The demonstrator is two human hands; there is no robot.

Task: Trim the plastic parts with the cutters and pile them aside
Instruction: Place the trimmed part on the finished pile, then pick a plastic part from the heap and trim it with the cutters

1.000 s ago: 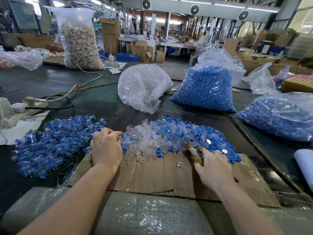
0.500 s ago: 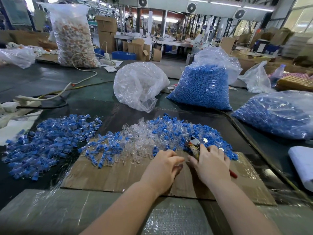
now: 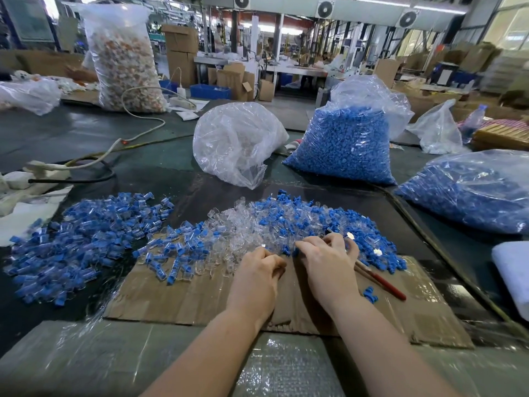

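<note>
Curled right hand (image 3: 329,263) grips the red-handled cutters (image 3: 379,279); the left hand (image 3: 259,272) (fingers curled under) perhaps pinches a clear part at the mixed pile (image 3: 286,222).

Parts under my hands (image 3: 246,224): clear glossy plastic mixed with matt blue plastic
Cardboard sheet (image 3: 177,296): brown, rough, creased, matt
Cutters (image 3: 380,279): red glossy plastic handle by my right wrist
Bags (image 3: 237,138): thin, crinkled, shiny film
Worktop (image 3: 71,133): dark, smooth, faintly reflective
Lower frame wrap (image 3: 286,368): bubbled plastic, glossy
</note>
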